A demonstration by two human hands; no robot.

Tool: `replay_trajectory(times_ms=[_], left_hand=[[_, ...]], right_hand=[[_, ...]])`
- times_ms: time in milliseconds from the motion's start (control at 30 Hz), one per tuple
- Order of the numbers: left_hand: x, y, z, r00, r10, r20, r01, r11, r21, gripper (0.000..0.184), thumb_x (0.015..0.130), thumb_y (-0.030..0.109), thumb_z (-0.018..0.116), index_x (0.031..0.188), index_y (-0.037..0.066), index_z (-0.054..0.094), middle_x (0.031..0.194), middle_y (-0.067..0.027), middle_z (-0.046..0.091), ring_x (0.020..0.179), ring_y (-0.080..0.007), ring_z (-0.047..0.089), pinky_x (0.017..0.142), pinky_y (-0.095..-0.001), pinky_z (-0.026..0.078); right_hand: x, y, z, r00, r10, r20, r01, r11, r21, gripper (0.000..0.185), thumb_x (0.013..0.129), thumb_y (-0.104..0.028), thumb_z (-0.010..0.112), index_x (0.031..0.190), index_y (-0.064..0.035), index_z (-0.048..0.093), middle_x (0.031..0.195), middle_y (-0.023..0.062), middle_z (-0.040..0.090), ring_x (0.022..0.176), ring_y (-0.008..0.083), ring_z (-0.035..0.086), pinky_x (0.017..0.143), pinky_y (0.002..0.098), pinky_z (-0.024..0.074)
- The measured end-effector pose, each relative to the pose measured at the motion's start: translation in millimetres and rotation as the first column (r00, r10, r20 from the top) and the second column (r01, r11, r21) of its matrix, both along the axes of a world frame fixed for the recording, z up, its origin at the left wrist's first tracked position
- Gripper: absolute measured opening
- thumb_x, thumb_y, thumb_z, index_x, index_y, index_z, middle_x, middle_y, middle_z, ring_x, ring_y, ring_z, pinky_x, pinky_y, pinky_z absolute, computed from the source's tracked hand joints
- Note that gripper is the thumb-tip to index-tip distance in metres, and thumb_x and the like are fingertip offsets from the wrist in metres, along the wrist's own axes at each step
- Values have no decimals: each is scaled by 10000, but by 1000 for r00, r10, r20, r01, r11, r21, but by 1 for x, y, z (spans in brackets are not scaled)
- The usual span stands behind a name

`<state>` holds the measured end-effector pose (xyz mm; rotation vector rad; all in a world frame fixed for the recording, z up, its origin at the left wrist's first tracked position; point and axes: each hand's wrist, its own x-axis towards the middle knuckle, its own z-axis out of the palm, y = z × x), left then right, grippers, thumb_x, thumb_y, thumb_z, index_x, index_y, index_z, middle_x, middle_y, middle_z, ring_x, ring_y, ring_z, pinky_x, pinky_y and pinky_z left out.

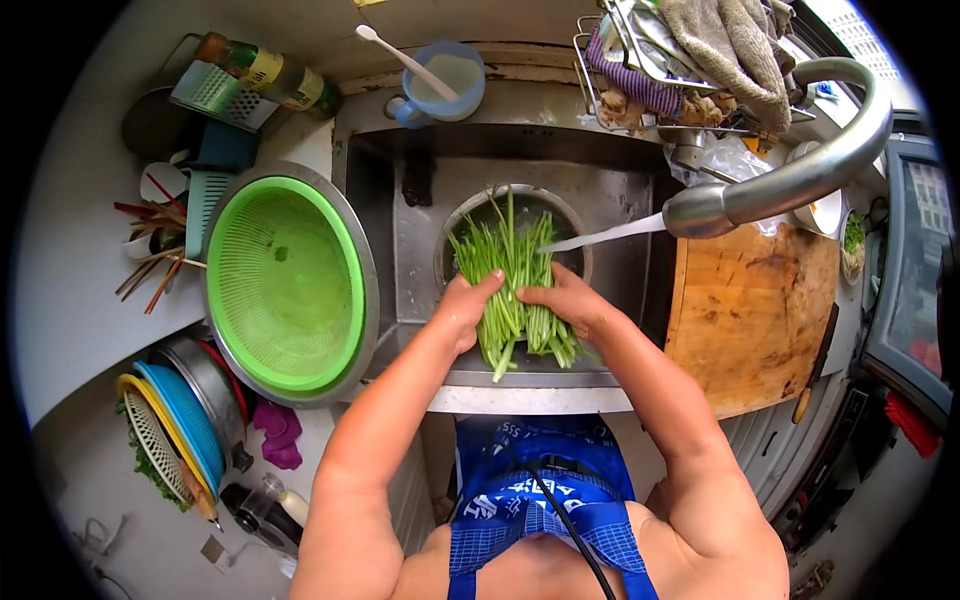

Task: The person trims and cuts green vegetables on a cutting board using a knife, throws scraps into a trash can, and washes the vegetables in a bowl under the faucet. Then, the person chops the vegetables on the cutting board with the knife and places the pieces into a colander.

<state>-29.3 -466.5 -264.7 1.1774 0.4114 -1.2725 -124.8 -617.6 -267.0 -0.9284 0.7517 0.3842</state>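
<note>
A bunch of long green vegetable stalks (515,290) lies over a round metal bowl (583,225) in the sink (410,270). On its left side my left hand (464,308) is closed round the stalks, thumb on top. From the right, my right hand (572,304) grips the same bunch, its thumb also over the stalks. Both hands' other fingers are mostly hidden underneath. Water streams from the curved faucet (780,190) toward the upper right of the bunch. The cut ends point toward my body.
Left of the sink, a green colander (285,285) rests in a metal basin. A wooden cutting board (750,315) lies to the right, with a knife (818,360) at its edge. Behind the sink stand a blue cup (455,80) with a brush and a loaded dish rack (670,65).
</note>
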Motion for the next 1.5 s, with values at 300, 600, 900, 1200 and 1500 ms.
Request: replay_trajectory(times_ms=[300, 600, 900, 1200, 1500], left_hand=[[10, -11, -71, 979, 7, 202, -52, 974, 219, 418, 867, 187, 617, 1162, -56, 446, 1086, -178, 576, 926, -264, 601, 786, -362, 493], [0, -17, -57, 947, -18, 320, -33, 988, 153, 295, 903, 168, 563, 1126, -22, 526, 995, -123, 611, 900, -209, 596, 779, -353, 494], [-1, -13, -109, 821, -210, 531, -5, 927, 374, 437, 879, 160, 583, 1223, -29, 390, 1177, -177, 508, 1026, -252, 542, 847, -353, 457], [0, 2, -97, 881, -89, 464, -30, 970, 242, 364, 884, 110, 540, 1216, -9, 448, 1097, -140, 587, 950, -228, 585, 831, -331, 452], [-13, -32, -103, 846, -276, 457, -26, 834, 551, 607, 839, 226, 591, 1309, -36, 312, 1332, -274, 349, 1251, -347, 357, 997, -408, 335]], right_hand=[[21, -19, -72, 994, 62, 90, -6, 850, -526, 784, 672, -197, 773, 1292, 59, 366, 1225, 213, 509, 1127, 275, 513, 937, 344, 426], [7, 10, -81, 991, 126, 35, -110, 951, -289, 416, 799, -49, 640, 1187, 16, 504, 1128, 113, 583, 973, 163, 579, 834, 298, 476], [22, 7, -93, 982, 158, 102, -31, 671, -741, 662, 690, -154, 724, 1258, 14, 429, 1232, 229, 490, 1167, 351, 458, 996, 397, 357], [18, 0, -65, 991, 103, 89, -55, 904, -424, 473, 743, -122, 689, 1173, -10, 525, 1047, 118, 626, 982, 219, 580, 870, 336, 451], [27, 23, -97, 880, 327, -345, -412, 164, -896, 874, 716, -357, 681, 1400, -36, 243, 1352, 256, 379, 1275, 394, 338, 1061, 432, 269]])
